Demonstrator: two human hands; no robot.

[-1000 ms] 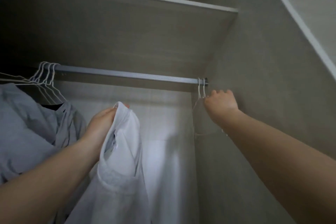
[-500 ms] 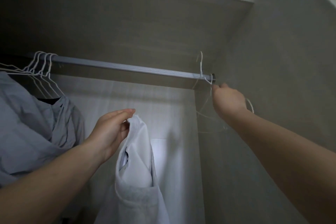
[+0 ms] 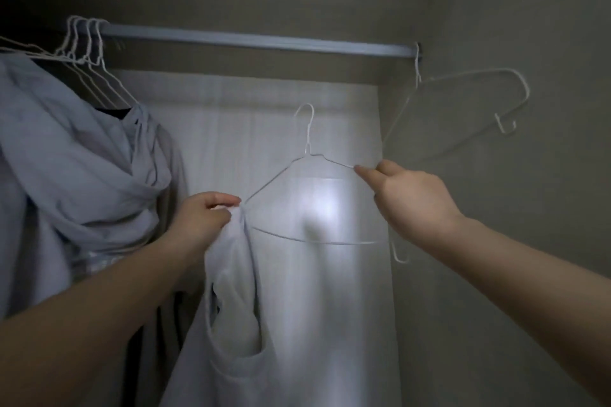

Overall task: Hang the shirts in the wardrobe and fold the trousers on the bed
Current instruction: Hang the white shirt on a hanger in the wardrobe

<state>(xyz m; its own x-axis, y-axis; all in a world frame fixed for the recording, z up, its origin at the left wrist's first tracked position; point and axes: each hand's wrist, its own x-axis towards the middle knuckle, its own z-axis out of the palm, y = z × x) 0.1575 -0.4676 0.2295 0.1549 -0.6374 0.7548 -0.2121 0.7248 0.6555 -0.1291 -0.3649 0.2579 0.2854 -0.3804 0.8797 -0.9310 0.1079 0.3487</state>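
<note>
Head view is showing the right hand (image 3: 410, 198) pinching the shoulder wire of a white hanger (image 3: 309, 175), holding it off the rail (image 3: 258, 40). Beside it, the left hand (image 3: 201, 218) is gripping a white shirt (image 3: 238, 291) bunched against the hanger's left end, inside the wardrobe (image 3: 529, 175). Another hanger (image 3: 479, 76) is dangling at the rail's right end.

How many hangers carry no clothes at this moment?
2. One hanger is off the rail, held by the right hand. The other hangs at the rail's right end. Those at the left hold clothes and may hide more.
</note>
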